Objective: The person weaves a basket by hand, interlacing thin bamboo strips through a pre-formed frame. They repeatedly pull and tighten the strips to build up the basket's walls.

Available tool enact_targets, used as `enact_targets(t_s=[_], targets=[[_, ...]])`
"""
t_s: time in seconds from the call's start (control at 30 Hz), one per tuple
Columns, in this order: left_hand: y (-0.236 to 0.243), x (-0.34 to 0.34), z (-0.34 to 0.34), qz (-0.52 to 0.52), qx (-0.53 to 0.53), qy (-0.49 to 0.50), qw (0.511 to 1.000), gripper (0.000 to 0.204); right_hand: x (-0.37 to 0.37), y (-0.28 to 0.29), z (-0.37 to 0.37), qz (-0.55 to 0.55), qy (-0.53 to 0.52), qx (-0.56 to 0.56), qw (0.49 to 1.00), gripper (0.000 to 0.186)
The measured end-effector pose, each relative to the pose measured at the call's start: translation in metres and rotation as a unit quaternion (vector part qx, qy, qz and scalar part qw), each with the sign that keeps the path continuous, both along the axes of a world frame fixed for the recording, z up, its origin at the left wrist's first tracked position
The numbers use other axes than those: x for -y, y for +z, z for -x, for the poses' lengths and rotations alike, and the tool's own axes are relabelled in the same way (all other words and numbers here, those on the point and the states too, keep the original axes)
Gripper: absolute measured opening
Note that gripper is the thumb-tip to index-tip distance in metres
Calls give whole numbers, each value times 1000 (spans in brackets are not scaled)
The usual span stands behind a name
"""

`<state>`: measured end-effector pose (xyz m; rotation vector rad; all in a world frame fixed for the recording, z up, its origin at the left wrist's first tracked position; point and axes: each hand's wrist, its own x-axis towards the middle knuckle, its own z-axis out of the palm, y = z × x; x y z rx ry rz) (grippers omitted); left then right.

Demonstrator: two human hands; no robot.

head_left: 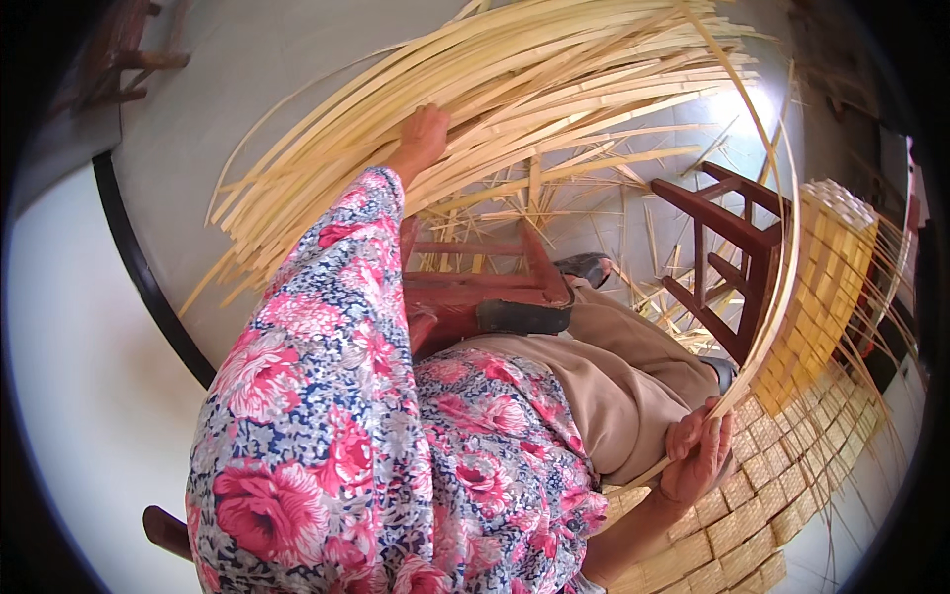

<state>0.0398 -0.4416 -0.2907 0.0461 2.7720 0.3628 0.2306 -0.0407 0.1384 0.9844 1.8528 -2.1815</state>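
Observation:
My left hand [426, 137] reaches out in its floral sleeve to a large heap of pale bamboo strips [554, 74]. Its fingers curl closed around strips at the near side of the heap; how many they hold is hidden. Low on the right, my right hand [696, 453] is closed on a few long, thin bamboo strips [762, 346], which rise from it in a curve toward the upper right. Beside and beneath that hand lies woven bamboo work [747, 495] with a broad checked pattern.
A dark red wooden stool [737, 233] lies tipped beyond my knee. Another red wooden seat [465, 282] stands by my legs. Loose strip ends litter the floor [633, 223]. A yellow woven panel [816, 297] with loose ends rises at right; wooden furniture [139, 59] stands far left.

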Motion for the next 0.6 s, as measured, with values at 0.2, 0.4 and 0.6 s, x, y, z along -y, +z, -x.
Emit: enact_targets(t_s=[0.2,0.4,0.6], targets=[[19,28,11,-159,49,116,979,22,4,3,-2,-52,18,26,998,25],[170,52,75,-535,426,-2,730,19,17,6,9,-125,12,94,988,26],[259,14,89,-643,262,-22,719,37,10,-37,-4,-94,47,70,992,17]])
